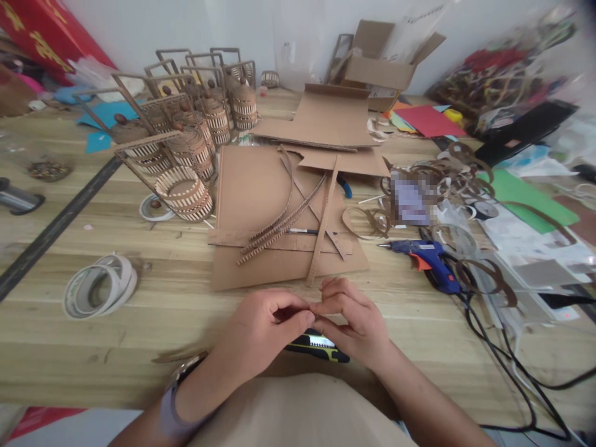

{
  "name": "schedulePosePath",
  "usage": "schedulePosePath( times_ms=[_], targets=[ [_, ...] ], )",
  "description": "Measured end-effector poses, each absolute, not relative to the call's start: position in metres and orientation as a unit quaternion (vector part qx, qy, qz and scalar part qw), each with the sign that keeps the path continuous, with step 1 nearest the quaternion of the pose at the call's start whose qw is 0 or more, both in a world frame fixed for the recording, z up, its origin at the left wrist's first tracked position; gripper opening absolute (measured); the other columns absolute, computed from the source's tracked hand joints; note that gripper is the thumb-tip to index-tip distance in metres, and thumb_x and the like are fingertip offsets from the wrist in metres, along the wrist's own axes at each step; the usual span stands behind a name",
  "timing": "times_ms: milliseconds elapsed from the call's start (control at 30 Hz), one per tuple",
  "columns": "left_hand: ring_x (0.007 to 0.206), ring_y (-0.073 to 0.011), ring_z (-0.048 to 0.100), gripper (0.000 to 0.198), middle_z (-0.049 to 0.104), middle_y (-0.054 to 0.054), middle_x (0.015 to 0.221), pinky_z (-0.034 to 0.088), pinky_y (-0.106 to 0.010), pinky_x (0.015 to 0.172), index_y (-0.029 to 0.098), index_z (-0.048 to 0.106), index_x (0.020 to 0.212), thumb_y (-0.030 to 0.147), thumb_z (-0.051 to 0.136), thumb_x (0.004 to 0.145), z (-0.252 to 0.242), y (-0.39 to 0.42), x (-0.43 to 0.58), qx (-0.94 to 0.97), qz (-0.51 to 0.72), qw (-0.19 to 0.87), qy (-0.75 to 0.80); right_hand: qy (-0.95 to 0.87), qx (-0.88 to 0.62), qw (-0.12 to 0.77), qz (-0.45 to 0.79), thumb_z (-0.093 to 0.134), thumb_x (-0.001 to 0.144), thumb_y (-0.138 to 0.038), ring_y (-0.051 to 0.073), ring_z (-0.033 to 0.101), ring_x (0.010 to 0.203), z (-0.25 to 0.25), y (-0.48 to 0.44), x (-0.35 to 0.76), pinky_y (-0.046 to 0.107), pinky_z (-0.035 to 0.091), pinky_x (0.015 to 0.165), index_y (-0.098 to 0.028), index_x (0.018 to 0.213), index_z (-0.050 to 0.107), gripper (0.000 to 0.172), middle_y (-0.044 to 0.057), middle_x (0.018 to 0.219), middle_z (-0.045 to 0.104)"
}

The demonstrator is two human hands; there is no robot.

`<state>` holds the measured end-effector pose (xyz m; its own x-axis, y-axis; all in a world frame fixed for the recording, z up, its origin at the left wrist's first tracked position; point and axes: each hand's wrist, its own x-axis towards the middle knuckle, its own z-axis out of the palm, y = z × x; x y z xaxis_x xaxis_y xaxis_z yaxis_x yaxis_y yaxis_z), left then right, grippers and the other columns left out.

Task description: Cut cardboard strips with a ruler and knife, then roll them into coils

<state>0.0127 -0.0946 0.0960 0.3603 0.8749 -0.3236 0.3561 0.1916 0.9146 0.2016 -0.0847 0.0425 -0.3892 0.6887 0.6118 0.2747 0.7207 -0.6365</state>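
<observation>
My left hand (pixel 267 329) and my right hand (pixel 356 320) meet at the fingertips near the front of the table. Both are closed in a pinch, and whatever they hold is hidden between the fingers. Just below them lies a black and yellow utility knife (pixel 326 346), partly covered by my hands. Beyond my fingers, cardboard sheets (pixel 256 177) are spread on the table. A flat cardboard strip (pixel 321 233) slants across them, its near end close to my fingertips. Curved corrugated strips (pixel 279 233) and a pen (pixel 305 231) lie there too.
To the left are tape rolls (pixel 77 298) and several woven lidded baskets with tall handles; one small basket (pixel 186 195) stands lidless. A blue glue gun (pixel 431 254) with black cables lies right, near tangled brown strips (pixel 459 171). An open cardboard box (pixel 379 71) stands behind.
</observation>
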Motion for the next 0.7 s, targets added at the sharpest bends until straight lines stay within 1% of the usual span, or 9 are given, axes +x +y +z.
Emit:
schedulePosePath(
  times_ms=[67, 133, 233, 333, 433, 567, 700],
  targets=[
    [0.073, -0.0157, 0.066, 0.02, 0.074, -0.001, 0.078, 0.048, -0.022, 0.063, 0.017, 0.074, 0.084, 0.029, 0.057, 0.084, 0.0949, -0.0943, 0.0125, 0.582, 0.236, 0.58, 0.519, -0.807, -0.303, 0.446, 0.24, 0.066, 0.09, -0.025, 0.016, 0.064, 0.078, 0.0441, -0.0843, 0.2019, 0.029, 0.058, 0.068, -0.025, 0.106, 0.065, 0.016, 0.002, 0.084, 0.061],
    [0.072, -0.0154, 0.065, 0.021, 0.073, -0.001, 0.077, 0.048, -0.022, 0.062, 0.017, 0.073, 0.083, 0.03, 0.056, 0.085, 0.0943, -0.0942, 0.012, 0.577, 0.244, 0.578, 0.522, -0.815, -0.299, 0.423, 0.258, 0.064, 0.092, -0.024, 0.015, 0.066, 0.084, 0.0458, -0.0837, 0.2028, 0.027, 0.059, 0.071, -0.025, 0.119, 0.063, 0.027, 0.004, 0.092, 0.065],
    [0.072, -0.0154, 0.064, 0.022, 0.073, -0.001, 0.077, 0.047, -0.022, 0.063, 0.017, 0.072, 0.083, 0.031, 0.057, 0.086, 0.094, -0.0943, 0.0109, 0.582, 0.241, 0.57, 0.528, -0.824, -0.286, 0.415, 0.258, 0.058, 0.095, -0.02, 0.015, 0.067, 0.091, 0.0482, -0.083, 0.2046, 0.025, 0.059, 0.076, -0.027, 0.127, 0.062, 0.033, 0.005, 0.098, 0.067],
    [0.075, -0.016, 0.065, 0.023, 0.074, -0.001, 0.081, 0.048, -0.024, 0.066, 0.017, 0.074, 0.087, 0.033, 0.058, 0.087, 0.0935, -0.094, 0.0107, 0.573, 0.239, 0.587, 0.52, -0.824, -0.287, 0.429, 0.232, 0.056, 0.096, -0.018, 0.015, 0.068, 0.088, 0.0508, -0.0828, 0.2057, 0.025, 0.06, 0.074, -0.028, 0.124, 0.064, 0.031, 0.004, 0.093, 0.067],
    [0.079, -0.0167, 0.066, 0.024, 0.075, -0.002, 0.086, 0.05, -0.025, 0.071, 0.017, 0.075, 0.093, 0.033, 0.06, 0.086, 0.0926, -0.0932, 0.0108, 0.549, 0.247, 0.618, 0.506, -0.822, -0.292, 0.442, 0.206, 0.058, 0.095, -0.018, 0.015, 0.068, 0.085, 0.0528, -0.0835, 0.2057, 0.026, 0.06, 0.073, -0.026, 0.119, 0.066, 0.027, 0.004, 0.09, 0.067],
    [0.078, -0.0167, 0.066, 0.026, 0.074, -0.002, 0.082, 0.049, -0.024, 0.068, 0.018, 0.076, 0.096, 0.035, 0.06, 0.086, 0.0917, -0.0932, 0.0107, 0.538, 0.256, 0.629, 0.499, -0.815, -0.315, 0.446, 0.196, 0.061, 0.093, -0.02, 0.015, 0.067, 0.081, 0.053, -0.0847, 0.2059, 0.026, 0.059, 0.068, -0.024, 0.109, 0.066, 0.018, 0.004, 0.087, 0.065],
    [0.077, -0.0162, 0.066, 0.023, 0.075, -0.001, 0.083, 0.049, -0.024, 0.068, 0.019, 0.077, 0.093, 0.032, 0.06, 0.086, 0.092, -0.0953, 0.0116, 0.551, 0.26, 0.612, 0.504, -0.804, -0.318, 0.458, 0.207, 0.065, 0.09, -0.021, 0.015, 0.064, 0.078, 0.0507, -0.0852, 0.2057, 0.026, 0.058, 0.066, -0.024, 0.103, 0.065, 0.013, 0.002, 0.083, 0.062]
  ],
)
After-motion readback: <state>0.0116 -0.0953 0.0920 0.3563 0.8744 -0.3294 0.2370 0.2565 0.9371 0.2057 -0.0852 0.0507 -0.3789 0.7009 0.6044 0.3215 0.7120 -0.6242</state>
